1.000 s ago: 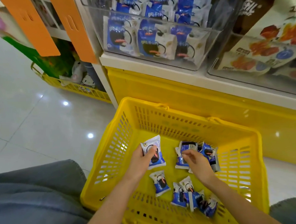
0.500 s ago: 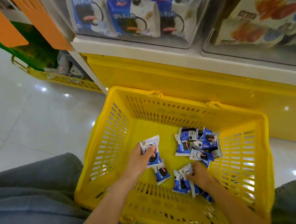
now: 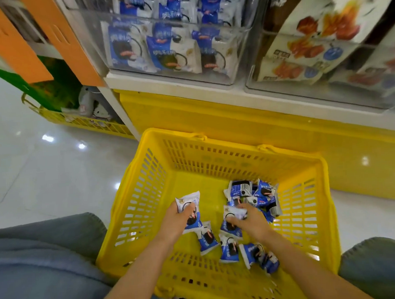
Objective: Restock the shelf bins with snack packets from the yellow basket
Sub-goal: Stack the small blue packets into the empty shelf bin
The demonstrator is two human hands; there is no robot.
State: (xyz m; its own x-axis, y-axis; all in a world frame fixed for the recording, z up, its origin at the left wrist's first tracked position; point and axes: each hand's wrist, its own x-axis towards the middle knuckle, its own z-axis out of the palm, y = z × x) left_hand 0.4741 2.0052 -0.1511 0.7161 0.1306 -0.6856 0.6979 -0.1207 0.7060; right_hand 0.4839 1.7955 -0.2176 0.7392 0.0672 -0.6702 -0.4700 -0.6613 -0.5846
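Observation:
The yellow basket (image 3: pixel 148 193) stands on the floor between my knees, under the shelf. Several small blue-and-white snack packets (image 3: pixel 253 194) lie on its bottom. My left hand (image 3: pixel 175 221) holds one packet (image 3: pixel 189 201) upright by its lower half. My right hand (image 3: pixel 253 222) pinches another blue-and-white packet (image 3: pixel 233 216) lifted from the loose pile. Above, a clear shelf bin (image 3: pixel 170 77) is filled with the same blue-and-white packets.
A second clear bin (image 3: pixel 326 92) at the right holds white bags with orange pictures. A yellow panel (image 3: pixel 213 116) runs below the white shelf. Another yellow basket (image 3: pixel 87 123) with plush toys sits at the left on the glossy tiled floor. My grey trouser legs flank the basket.
My right hand has risen from the near packets with one packet pinched in it. My left hand keeps its packet. The camera has tilted up, showing more of the shelf bins.

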